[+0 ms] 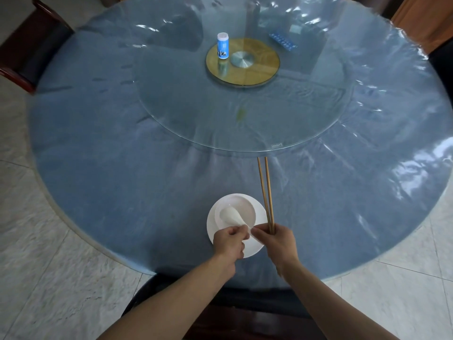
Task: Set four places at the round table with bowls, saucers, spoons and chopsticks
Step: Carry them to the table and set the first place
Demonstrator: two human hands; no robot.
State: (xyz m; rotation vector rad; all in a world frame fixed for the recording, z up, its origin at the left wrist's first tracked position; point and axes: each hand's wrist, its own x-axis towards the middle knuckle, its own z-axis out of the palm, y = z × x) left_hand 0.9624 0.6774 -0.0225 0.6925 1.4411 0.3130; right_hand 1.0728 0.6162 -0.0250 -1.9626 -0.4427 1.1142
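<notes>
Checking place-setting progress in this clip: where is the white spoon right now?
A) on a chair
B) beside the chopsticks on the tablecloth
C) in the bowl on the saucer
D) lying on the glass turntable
C: the white spoon has its scoop inside the bowl, which sits on the saucer; the left hand pinches its handle.

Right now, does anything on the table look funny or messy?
Nothing is spilled or broken. The spoon lies in the bowl on the saucer, and the chopsticks lie straight beside them. The one oddity is a yellowish-green smudge on the glass turntable.
</notes>
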